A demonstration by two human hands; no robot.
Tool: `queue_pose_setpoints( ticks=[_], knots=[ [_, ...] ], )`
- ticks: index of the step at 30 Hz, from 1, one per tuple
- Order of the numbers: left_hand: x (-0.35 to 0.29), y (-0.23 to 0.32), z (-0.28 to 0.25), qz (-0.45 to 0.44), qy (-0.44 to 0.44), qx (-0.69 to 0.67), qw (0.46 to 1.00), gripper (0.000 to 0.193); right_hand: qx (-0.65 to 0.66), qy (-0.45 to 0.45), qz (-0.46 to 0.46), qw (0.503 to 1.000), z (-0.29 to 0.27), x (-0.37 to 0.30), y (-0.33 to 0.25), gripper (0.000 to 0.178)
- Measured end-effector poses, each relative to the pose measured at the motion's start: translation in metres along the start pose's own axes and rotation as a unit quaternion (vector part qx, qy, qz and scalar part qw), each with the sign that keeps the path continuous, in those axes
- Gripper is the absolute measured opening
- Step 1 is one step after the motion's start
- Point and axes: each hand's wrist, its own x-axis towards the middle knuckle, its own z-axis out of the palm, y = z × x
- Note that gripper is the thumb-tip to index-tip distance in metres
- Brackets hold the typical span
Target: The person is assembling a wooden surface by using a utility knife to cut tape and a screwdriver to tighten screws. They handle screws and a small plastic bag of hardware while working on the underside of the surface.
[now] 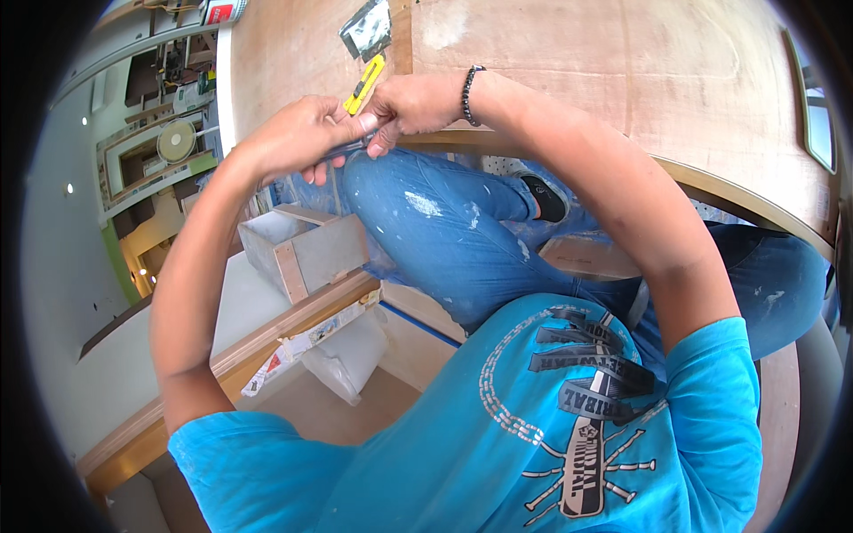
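Observation:
My left hand (306,133) and my right hand (416,105) meet above my raised knee, close to the board's near edge, with fingers bent and thumbs almost touching. Between them is a thin, dark bluish item (351,147), mostly hidden by the fingers; I cannot make out its kind. A yellow utility knife (364,84) stands out just beyond the thumbs. Whether fingers grip it or it lies on the board behind them, I cannot tell. Past its far end lies a shiny, crumpled-looking silver piece (366,31) on the wooden board (515,53).
Left of my knee stands a grey open wooden box (298,249). Nearer, a wooden ledge (240,355) borders a compartment holding a white plastic bag (348,355). A fan (176,140) shows at far left. A dark-framed panel (810,102) is at the right.

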Motion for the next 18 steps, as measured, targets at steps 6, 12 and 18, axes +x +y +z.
queue_pose_setpoints(
  ticks=[6,12,18],
  knots=[
    [0.021,-0.01,-0.01,-0.155,-0.16,-0.236,0.946,0.044,0.059,-0.003,-0.013,0.998,-0.001,-0.001,0.004,0.033],
    [0.02,0.0,-0.009,-0.185,-0.17,-0.217,0.943,0.043,0.057,0.029,-0.007,0.998,-0.002,-0.001,0.019,0.033],
    [0.016,0.002,0.008,0.148,0.049,0.258,0.954,0.039,0.07,0.021,0.007,0.997,-0.002,-0.001,0.038,0.022]
  ],
)
